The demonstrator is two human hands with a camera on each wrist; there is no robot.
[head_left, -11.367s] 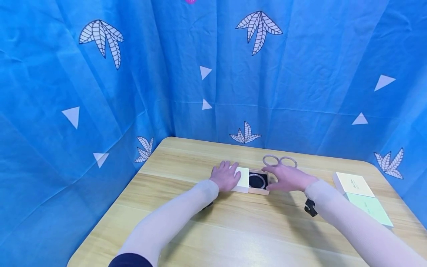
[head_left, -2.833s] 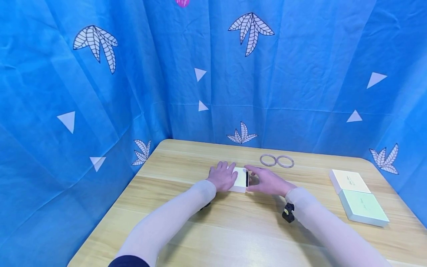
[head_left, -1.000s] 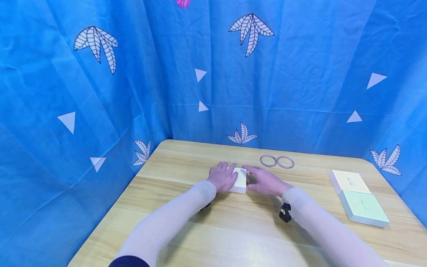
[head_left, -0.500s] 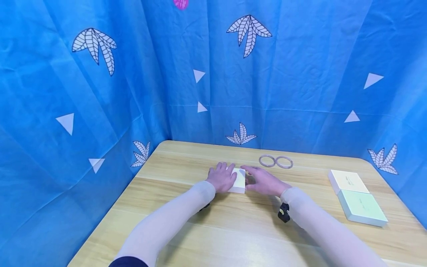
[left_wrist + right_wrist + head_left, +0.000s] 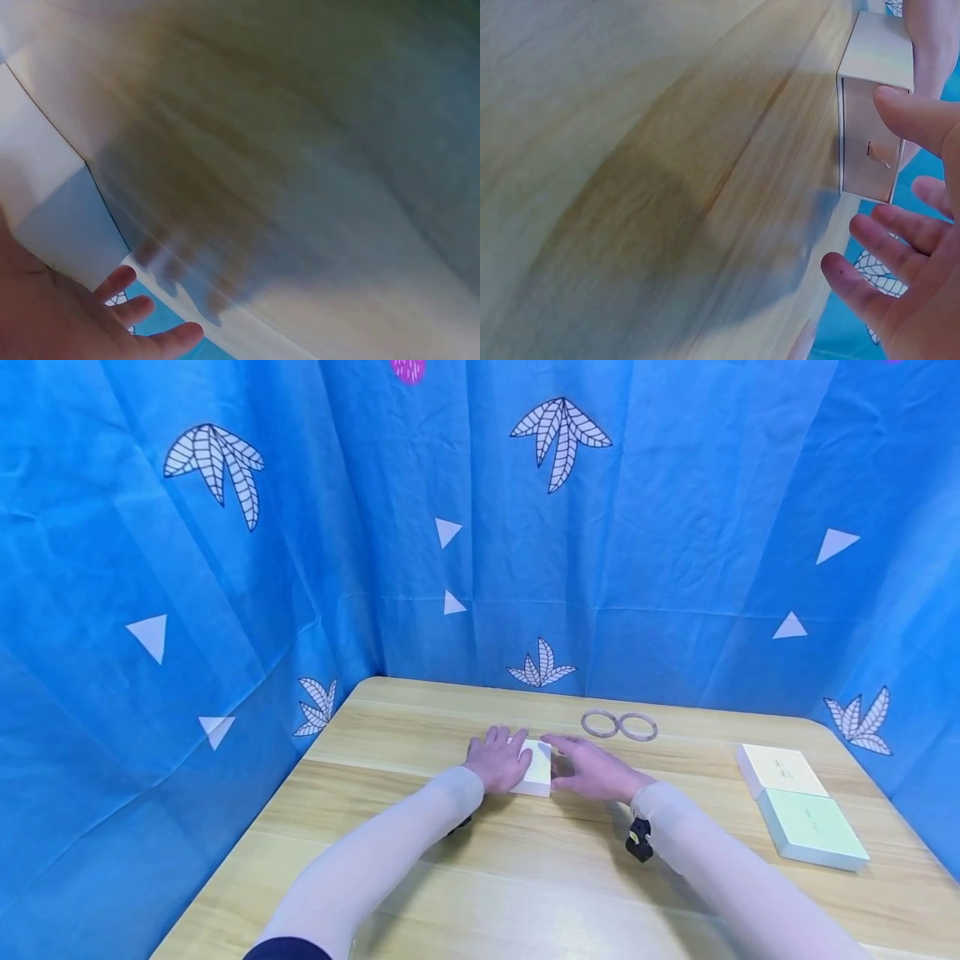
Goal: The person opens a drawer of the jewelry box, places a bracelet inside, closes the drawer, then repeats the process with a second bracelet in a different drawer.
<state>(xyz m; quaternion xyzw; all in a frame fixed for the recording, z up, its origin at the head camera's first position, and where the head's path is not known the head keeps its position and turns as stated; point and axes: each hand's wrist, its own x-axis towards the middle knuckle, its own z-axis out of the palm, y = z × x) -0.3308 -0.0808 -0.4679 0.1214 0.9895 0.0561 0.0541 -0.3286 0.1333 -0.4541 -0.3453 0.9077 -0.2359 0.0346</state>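
Box, white (image 5: 537,768), one: on the bench (image 5: 487,893), beneath the left hand (image 5: 498,762), which rests atop it, fingers extended. Right hand (image 5: 596,770): fingers parted, grasping nothing, at the box's right end; thumb contact cannot be told. Right wrist view only: pinkish drawer front (image 5: 868,124) with small notch (image 5: 877,154). Drawer end points right; long axis uncertain, left hand covering the remainder. Head view only: two rings (image 5: 618,725), side by side, beyond the box.

We find the head view bright, with glare on the near tabletop (image 5: 525,897); both wrist views dimmer, shadowed, the left blurred.
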